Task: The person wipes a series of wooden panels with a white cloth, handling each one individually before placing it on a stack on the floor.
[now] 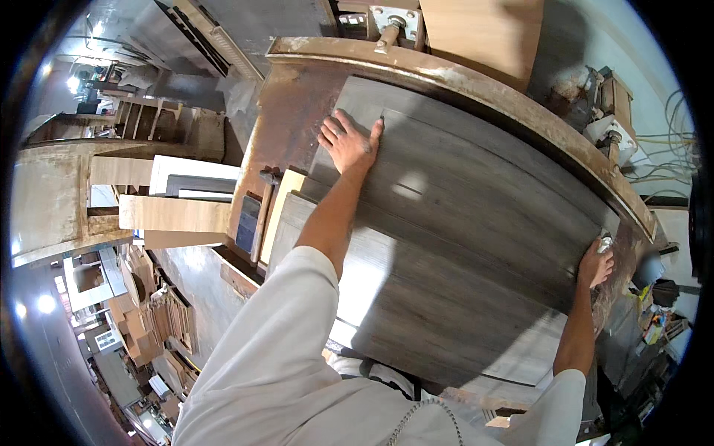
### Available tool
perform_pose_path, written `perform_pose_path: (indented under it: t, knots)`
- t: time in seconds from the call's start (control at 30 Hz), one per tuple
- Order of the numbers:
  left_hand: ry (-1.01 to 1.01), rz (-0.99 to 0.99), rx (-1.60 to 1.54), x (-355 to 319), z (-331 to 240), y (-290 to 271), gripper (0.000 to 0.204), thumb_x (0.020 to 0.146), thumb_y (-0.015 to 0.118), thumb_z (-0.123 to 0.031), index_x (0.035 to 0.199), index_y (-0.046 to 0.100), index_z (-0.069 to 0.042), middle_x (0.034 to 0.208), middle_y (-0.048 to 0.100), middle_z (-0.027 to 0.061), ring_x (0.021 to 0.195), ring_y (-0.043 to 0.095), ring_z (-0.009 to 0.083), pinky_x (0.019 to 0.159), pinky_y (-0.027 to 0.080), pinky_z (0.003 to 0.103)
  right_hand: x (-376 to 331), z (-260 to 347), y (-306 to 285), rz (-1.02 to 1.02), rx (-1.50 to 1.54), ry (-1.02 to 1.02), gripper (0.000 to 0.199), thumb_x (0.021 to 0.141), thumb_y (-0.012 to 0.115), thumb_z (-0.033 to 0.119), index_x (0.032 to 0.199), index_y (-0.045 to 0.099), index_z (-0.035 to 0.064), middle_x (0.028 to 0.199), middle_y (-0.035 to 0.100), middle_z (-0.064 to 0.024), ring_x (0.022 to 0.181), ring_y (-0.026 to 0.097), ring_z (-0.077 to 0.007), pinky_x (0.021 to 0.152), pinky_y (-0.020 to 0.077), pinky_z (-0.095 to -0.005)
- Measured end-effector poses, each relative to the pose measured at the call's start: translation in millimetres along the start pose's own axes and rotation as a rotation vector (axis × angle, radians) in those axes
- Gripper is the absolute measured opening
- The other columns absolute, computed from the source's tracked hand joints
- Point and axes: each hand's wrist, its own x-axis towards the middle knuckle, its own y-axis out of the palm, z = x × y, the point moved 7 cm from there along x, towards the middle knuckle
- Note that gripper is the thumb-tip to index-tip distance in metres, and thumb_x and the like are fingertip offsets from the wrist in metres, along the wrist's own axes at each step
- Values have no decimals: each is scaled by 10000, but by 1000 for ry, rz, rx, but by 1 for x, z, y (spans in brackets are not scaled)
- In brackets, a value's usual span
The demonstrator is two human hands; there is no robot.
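A large grey wood-grain panel (461,201), looking like a cabinet door, lies flat on a rusty metal bench (279,134). A second grey panel (424,305) lies nearer my body, and bright light falls across part of it. My left hand (349,145) rests with spread fingers on the far panel's left end, thumb over its face. At the right end, my right hand (595,265) curls around a small shiny silvery object (605,243), whose kind I cannot make out. That hand sits beside the panel's right edge.
A raised rusty rail (461,78) runs along the bench's far side, with metal clamp fittings (394,26) behind it. To the left lie a hammer (263,212), a dark block (248,223) and stacked boards (175,213). Cables (673,141) hang at the far right.
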Motion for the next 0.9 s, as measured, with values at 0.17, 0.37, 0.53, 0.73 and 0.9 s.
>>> perform_pose_path:
  t: [0.17,0.37,0.53,0.73,0.9]
  knots:
    - [-3,-7,32,3,7,4,1052,828,322,-784,1474,150,29,1483,197,302,1397,146,423,1139,89,516,2,11,1,25,12,29,731,885,409,669,1248,505,41,1221,517,-220,1180,466,-397,930,401,-539]
    - [-5,6,48,4,6,3,1051,829,343,-778,1470,154,33,1468,211,303,1383,166,426,1130,96,528,-1,12,-2,-20,34,2,706,885,420,654,1226,507,41,1180,530,-217,1135,490,-400,902,413,-539]
    - [5,20,33,6,5,1,1045,838,328,-766,1474,136,41,1486,197,316,1405,127,445,1139,55,539,-5,10,-2,-120,21,-36,646,882,452,641,1120,543,48,1103,565,-207,1032,548,-401,815,450,-548]
    - [21,-76,99,4,14,19,1028,823,345,-779,1466,219,14,1488,226,284,1381,204,438,1114,120,567,-5,28,-37,102,-84,61,673,891,422,654,1183,549,61,1159,566,-160,1093,534,-347,888,436,-530]
    - [16,-36,138,9,16,24,1054,815,282,-815,1481,181,-5,1474,238,309,1382,196,456,1110,152,557,2,21,-9,-25,30,-6,637,893,454,574,1209,496,22,1189,514,-216,1136,461,-379,918,378,-507]
